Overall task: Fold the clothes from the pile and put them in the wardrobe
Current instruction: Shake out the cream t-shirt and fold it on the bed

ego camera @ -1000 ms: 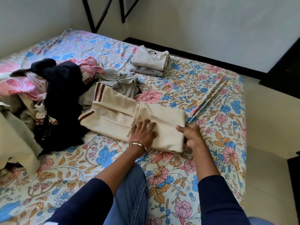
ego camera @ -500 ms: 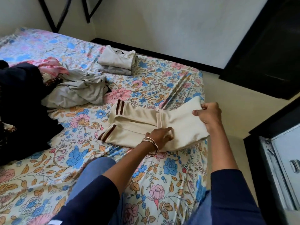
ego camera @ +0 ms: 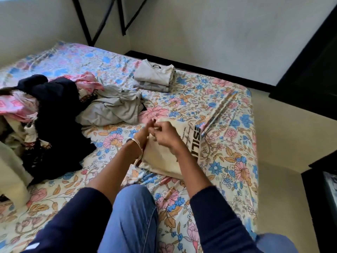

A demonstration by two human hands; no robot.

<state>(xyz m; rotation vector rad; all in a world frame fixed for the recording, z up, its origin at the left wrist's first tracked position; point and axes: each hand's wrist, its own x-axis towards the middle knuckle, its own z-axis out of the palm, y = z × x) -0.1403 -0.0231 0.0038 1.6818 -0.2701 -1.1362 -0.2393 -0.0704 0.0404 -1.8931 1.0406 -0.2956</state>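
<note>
Both hands meet at the far top edge of the cream garment (ego camera: pixel 164 157), which lies folded on the bed (ego camera: pixel 228 161) just ahead of the person's knee. Right hand (ego camera: pixel 164 136) has fingers curled over the edge, pinching cloth. Left hand (ego camera: pixel 144 132), w/ bangle at the wrist, sits close against it; motion blur hides its fingertips, so can't tell if it grips or only touches.

Risks from here, as I judge them:
- Grip is bunched at one corner only. If lifted that way, the lower layers prob. sag open and the fold is lost.
- The printed black lettering side lies near the bed's right edge; a careless pull toward that side could slide the garment off onto the floor.
- Cloth looks soft and slippery vs. the smooth floral sheet, so a one-sided tug may skew it rather than fold it square.

Further out: loose grey garment (ego camera: pixel 116 108) lies just beyond the hands, near but apart; dragging the cream piece fwd could snag it. Pile (ego camera: pixel 49 114) of dark and pink clothes sits left, still unfolded. Folded stack (ego camera: pixel 155 75) rests well apart toward the wall. Wardrobe not clearly in view.
</note>
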